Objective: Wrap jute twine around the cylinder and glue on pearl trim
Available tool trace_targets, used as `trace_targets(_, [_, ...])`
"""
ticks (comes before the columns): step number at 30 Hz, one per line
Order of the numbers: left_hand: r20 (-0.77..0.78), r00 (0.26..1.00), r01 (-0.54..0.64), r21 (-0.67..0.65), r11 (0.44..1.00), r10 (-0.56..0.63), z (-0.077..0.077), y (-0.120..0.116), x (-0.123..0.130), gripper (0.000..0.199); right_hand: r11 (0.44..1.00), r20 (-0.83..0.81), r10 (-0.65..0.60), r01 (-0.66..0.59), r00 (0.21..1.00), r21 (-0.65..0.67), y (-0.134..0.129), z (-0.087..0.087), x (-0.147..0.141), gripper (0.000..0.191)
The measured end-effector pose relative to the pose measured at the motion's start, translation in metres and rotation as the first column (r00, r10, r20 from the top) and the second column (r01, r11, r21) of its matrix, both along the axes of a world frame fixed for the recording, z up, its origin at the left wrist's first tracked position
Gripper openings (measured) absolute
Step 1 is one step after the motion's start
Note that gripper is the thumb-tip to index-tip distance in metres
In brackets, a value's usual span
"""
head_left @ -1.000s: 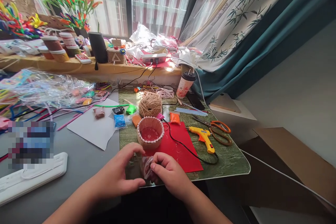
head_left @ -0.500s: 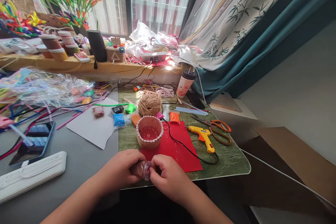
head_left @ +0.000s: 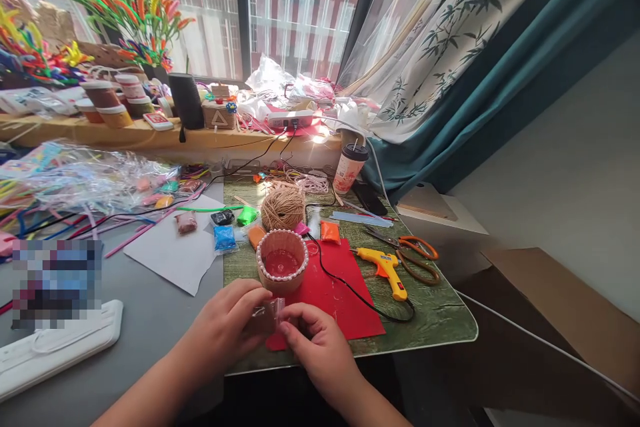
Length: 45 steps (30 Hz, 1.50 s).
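Note:
My left hand point(head_left: 231, 320) is wrapped round a small clear packet with brown contents point(head_left: 263, 319), near the table's front edge. My right hand point(head_left: 316, 343) pinches the packet's right end between thumb and forefinger. Just beyond my hands stands a round wooden cup point(head_left: 283, 278) with a rim of pearly beads and a red inside. It stands at the left side of a red sheet point(head_left: 350, 317). A ball of twine point(head_left: 283, 208) sits behind the cup, with blue point(head_left: 225, 237), green point(head_left: 247, 215) and orange point(head_left: 330, 231) packets around it.
A yellow glue gun point(head_left: 384, 267) and orange-handled scissors point(head_left: 419, 248) lie to the right, with a black cord crossing the red sheet. A paper cup point(head_left: 349, 168) stands behind. White paper point(head_left: 173, 247) and a power bank point(head_left: 65, 347) lie left.
The packet has been raised and turned in my hands, so its clear end faces up more. Both hands have shifted slightly, and the camera view has tilted a little.

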<state>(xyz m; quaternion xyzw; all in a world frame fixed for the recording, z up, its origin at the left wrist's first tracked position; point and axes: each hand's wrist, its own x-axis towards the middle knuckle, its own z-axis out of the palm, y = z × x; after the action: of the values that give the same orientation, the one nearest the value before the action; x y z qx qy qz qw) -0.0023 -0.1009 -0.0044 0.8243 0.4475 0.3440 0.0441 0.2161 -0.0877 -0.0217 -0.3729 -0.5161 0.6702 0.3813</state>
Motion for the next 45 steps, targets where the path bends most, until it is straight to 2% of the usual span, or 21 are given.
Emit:
trace_targets(3, [-0.029, 0.999, 0.032, 0.038, 0.999, -0.031, 0.0, -0.001, 0.003, 0.039, 0.999, -0.041, 0.0, -0.002, 0.999, -0.035, 0.002, 0.003, -0.002, 0.039])
trace_targets(6, [-0.03, 0.994, 0.108, 0.053, 0.993, -0.107, 0.0, -0.002, 0.004, 0.042, 0.997, -0.038, 0.066, -0.067, 0.997, -0.033, 0.005, 0.005, 0.0, 0.038])
trace_targets(12, [-0.015, 0.982, 0.187, 0.047, 0.981, -0.186, 0.006, -0.004, 0.005, 0.039, 0.971, -0.068, 0.16, -0.169, 0.985, -0.167, 0.007, -0.005, 0.003, 0.062])
trace_targets(14, [0.005, 0.981, 0.195, 0.018, 0.981, -0.195, 0.01, -0.006, 0.007, 0.039, 0.967, -0.082, 0.153, -0.166, 0.985, -0.192, 0.007, -0.007, 0.002, 0.062])
trace_targets(17, [0.092, 0.984, 0.158, -0.087, 0.984, -0.15, 0.018, -0.013, 0.011, 0.042, 0.965, -0.092, 0.157, -0.172, 0.983, -0.198, 0.007, -0.006, 0.003, 0.052])
trace_targets(21, [0.199, 0.974, 0.16, -0.27, 0.95, -0.107, 0.031, -0.024, 0.015, 0.064, 0.947, -0.146, 0.2, -0.229, 0.969, -0.224, 0.007, -0.01, 0.005, 0.05])
trace_targets(24, [0.207, 0.974, 0.155, -0.299, 0.942, -0.095, 0.037, -0.028, 0.019, 0.067, 0.939, -0.215, 0.236, -0.279, 0.948, -0.203, 0.004, -0.018, 0.004, 0.05])
trace_targets(27, [0.189, 0.979, 0.137, -0.313, 0.94, -0.08, 0.036, -0.027, 0.022, 0.064, 0.951, -0.269, 0.199, -0.252, 0.942, -0.18, 0.001, -0.022, 0.003, 0.048])
trace_targets(29, [0.278, 0.96, 0.125, -0.316, 0.94, -0.035, 0.033, -0.025, 0.022, 0.06, 0.959, -0.289, 0.146, -0.207, 0.946, -0.195, 0.0, -0.02, 0.003, 0.049])
trace_targets(31, [0.44, 0.895, 0.094, -0.343, 0.935, 0.072, 0.03, -0.022, 0.019, 0.048, 0.966, -0.29, 0.082, -0.148, 0.954, -0.213, 0.0, -0.016, 0.004, 0.048])
trace_targets(33, [0.552, 0.81, 0.067, -0.423, 0.904, 0.199, 0.027, -0.018, 0.014, 0.028, 0.971, -0.28, 0.02, -0.086, 0.96, -0.224, 0.0, -0.011, 0.004, 0.047])
trace_targets(34, [0.57, 0.782, 0.056, -0.469, 0.882, 0.253, 0.026, -0.016, 0.012, 0.02, 0.972, -0.276, -0.001, -0.063, 0.961, -0.225, -0.001, -0.009, 0.004, 0.048])
trace_targets(36, [0.564, 0.764, 0.033, -0.519, 0.854, 0.314, 0.026, -0.012, 0.007, 0.019, 0.973, -0.274, -0.021, -0.044, 0.961, -0.229, -0.002, -0.008, 0.003, 0.048])
trace_targets(40, [0.559, 0.77, 0.01, -0.492, 0.871, 0.307, 0.032, -0.007, 0.003, 0.018, 0.973, -0.287, 0.008, -0.074, 0.958, -0.22, -0.004, -0.01, -0.001, 0.049])
trace_targets(45, [0.45, 0.867, -0.051, -0.344, 0.938, 0.212, 0.035, -0.008, 0.005, 0.014, 0.975, -0.295, 0.021, -0.085, 0.955, -0.206, -0.006, -0.014, 0.0, 0.046])
